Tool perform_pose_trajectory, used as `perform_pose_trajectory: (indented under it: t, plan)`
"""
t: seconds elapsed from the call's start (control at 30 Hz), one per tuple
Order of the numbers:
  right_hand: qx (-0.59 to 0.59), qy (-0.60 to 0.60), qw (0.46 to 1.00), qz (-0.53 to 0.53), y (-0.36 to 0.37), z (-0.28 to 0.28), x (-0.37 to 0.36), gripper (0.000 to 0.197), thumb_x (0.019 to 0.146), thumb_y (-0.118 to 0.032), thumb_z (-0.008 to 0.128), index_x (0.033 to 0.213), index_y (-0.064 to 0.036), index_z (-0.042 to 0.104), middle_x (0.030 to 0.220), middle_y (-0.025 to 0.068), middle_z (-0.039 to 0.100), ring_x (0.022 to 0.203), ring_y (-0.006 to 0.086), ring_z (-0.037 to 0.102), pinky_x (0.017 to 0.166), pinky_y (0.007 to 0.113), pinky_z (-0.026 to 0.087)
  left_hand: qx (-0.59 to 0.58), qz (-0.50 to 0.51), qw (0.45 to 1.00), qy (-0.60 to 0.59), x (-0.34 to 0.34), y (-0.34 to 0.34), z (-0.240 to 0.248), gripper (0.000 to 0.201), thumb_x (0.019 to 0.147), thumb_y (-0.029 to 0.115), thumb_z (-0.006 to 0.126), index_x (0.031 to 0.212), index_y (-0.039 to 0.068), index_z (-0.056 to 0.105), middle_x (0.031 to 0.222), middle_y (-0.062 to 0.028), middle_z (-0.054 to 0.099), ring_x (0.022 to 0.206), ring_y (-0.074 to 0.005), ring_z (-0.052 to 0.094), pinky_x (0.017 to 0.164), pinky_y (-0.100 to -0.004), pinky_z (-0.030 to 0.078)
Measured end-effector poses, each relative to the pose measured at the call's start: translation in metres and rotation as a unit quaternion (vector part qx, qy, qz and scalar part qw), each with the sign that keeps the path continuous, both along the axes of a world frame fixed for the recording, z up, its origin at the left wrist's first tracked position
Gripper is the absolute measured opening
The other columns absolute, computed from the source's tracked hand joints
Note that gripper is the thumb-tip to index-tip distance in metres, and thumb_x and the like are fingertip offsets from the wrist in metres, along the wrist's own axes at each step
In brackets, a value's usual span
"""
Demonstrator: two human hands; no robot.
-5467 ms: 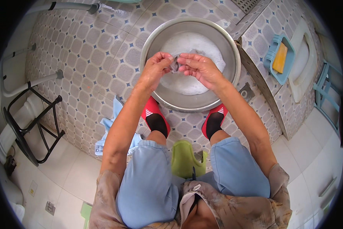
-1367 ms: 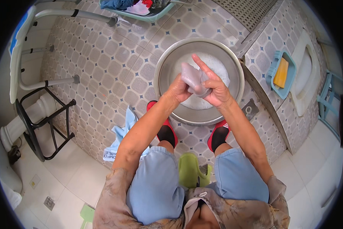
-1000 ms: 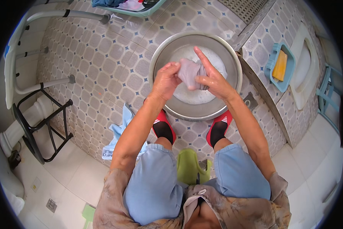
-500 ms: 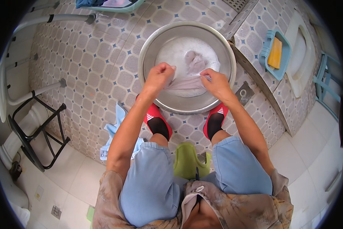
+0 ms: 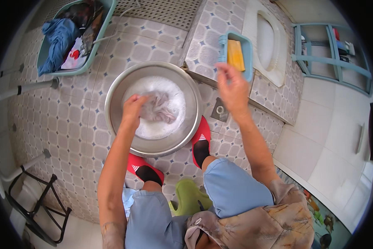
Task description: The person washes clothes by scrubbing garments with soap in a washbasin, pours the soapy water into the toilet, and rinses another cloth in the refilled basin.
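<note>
A round metal basin point(image 5: 189, 86) of foamy water point(image 5: 141, 132) stands on the floor in front of my feet. Wet greyish-pink cloth point(image 5: 163, 108) lies bunched in its suds. My left hand point(image 5: 132, 108) is over the basin's left part, with its fingers closed on the cloth's edge. My right hand point(image 5: 233, 89) is off to the right of the basin, fingers apart and slightly bent, holding nothing. It hovers at the near-left edge of a light-blue plastic box point(image 5: 248, 54), where a long yellow bar of soap point(image 5: 235, 56) lies.
A blue tub point(image 5: 96, 52) of clothes point(image 5: 62, 39) stands far left. The box rests on a raised tiled step point(image 5: 201, 54) beside a squat toilet point(image 5: 273, 45). A green stool point(image 5: 188, 197) is between my legs. A black-framed chair point(image 5: 39, 207) stands left, and a blue rack point(image 5: 336, 62) far right.
My right hand has let go of the cloth and moved right to the blue box. The cloth, stretched between both hands before, now lies bunched in the suds. My view has turned right.
</note>
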State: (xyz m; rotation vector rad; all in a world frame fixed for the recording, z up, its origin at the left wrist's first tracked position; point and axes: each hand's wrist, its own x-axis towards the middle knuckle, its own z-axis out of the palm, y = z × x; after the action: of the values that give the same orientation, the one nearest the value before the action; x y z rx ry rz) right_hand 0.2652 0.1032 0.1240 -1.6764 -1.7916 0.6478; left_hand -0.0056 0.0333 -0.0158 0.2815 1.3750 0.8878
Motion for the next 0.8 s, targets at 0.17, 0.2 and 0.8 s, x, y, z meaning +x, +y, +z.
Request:
perform_pose_trajectory:
  t: [0.17,0.2,0.8]
  plan:
    - [0.088,-0.274,0.958,-0.008,0.061,-0.014,0.074,0.044,0.081,-0.017,0.06,0.122,-0.0039,0.051,0.108,0.018,0.059,0.097,0.0363,0.056,0.086,0.043,0.045,0.054,0.069,0.982,-0.17,-0.01,-0.01,0.064,0.006,0.072,0.0,0.052,0.076,0.004,0.05,0.084,-0.0062,0.059,0.081,-0.0169,0.058,0.078,-0.0314,0.047]
    - [0.068,-0.32,0.944,0.032,0.071,-0.024,0.082,0.053,0.079,-0.02,0.061,0.128,-0.0031,0.045,0.113,0.0198,0.057,0.102,0.0393,0.054,0.089,0.045,0.043,0.08,0.101,0.97,-0.205,-0.01,-0.015,0.071,0.01,0.069,-0.004,0.048,0.072,0.005,0.045,0.085,-0.0089,0.058,0.082,-0.0191,0.058,0.081,-0.0333,0.048]
    - [-0.08,-0.265,0.961,-0.01,0.101,-0.07,0.095,0.07,0.085,-0.035,0.055,0.144,-0.0172,0.022,0.105,0.0347,0.054,0.096,0.0484,0.055,0.089,0.049,0.043,-0.007,0.241,0.908,-0.343,-0.009,-0.045,0.048,0.042,0.076,-0.006,0.044,0.117,-0.002,0.05,0.111,-0.0156,0.056,0.104,-0.0279,0.056,0.092,-0.0387,0.047]
